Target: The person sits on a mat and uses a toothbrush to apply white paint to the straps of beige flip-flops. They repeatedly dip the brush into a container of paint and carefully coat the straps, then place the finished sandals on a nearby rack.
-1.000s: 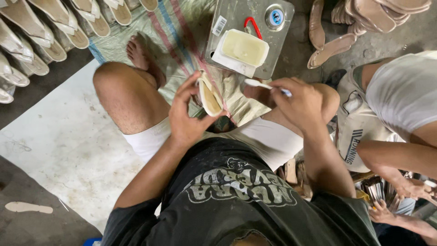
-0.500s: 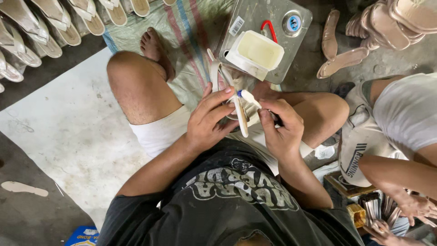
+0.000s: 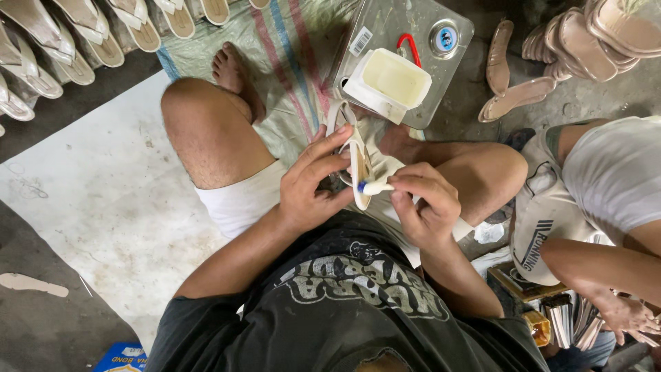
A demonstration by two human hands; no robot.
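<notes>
Across the floor, toward twelve o'clock from the seated person's lap, lies a striped woven mat [image 3: 289, 62], and on it rests a flat metal tin [image 3: 385, 21] with a round cap, a red loop and an open white tub of pale glue [image 3: 391, 79]. Rows of beige sandals [image 3: 76, 34] line the ten o'clock corner, and a heap of tan soles [image 3: 571, 48] sits at two o'clock. At four o'clock a second person's arm reaches toward a bundle of metal tools [image 3: 571, 320].

Over the lap, the left hand [image 3: 313, 186] is wrapped closed around a cream sandal [image 3: 359, 169], thumb and fingers pressing its straps and sole edge so that it stands on edge. Just beside it at three o'clock, the right hand [image 3: 427, 207] is pinched tight on a small white brush with a blue band [image 3: 375, 187], whose tip touches the sandal's sole. Both hands meet at the sandal, directly below the glue tub.
</notes>
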